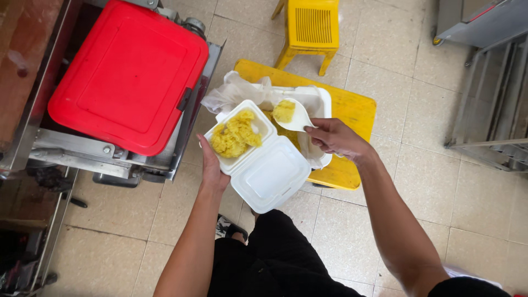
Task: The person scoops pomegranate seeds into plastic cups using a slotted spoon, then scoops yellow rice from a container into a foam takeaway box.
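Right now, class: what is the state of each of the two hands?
Left hand: closed on the open white foam box of yellow food, held from below.
Right hand: closed on the white scoop carrying yellow food.

The left hand [212, 168] grips a white foam clamshell box [258, 159], matt and smooth, holding moist, lumpy yellow rice [235, 135]. Just right of that grip, the right hand [335, 137] holds a smooth white plastic scoop [297, 118] carrying more rice. Behind the box lies thin, crinkled, translucent plastic wrap [231, 93] over a white foam tub [322, 102]. Under both grips stands a worn, matt yellow table [357, 110]. Left of the box sits a glossy red plastic lid [126, 77] on brushed metal framing [71, 146]. The floor [418, 181] is dull beige tile.
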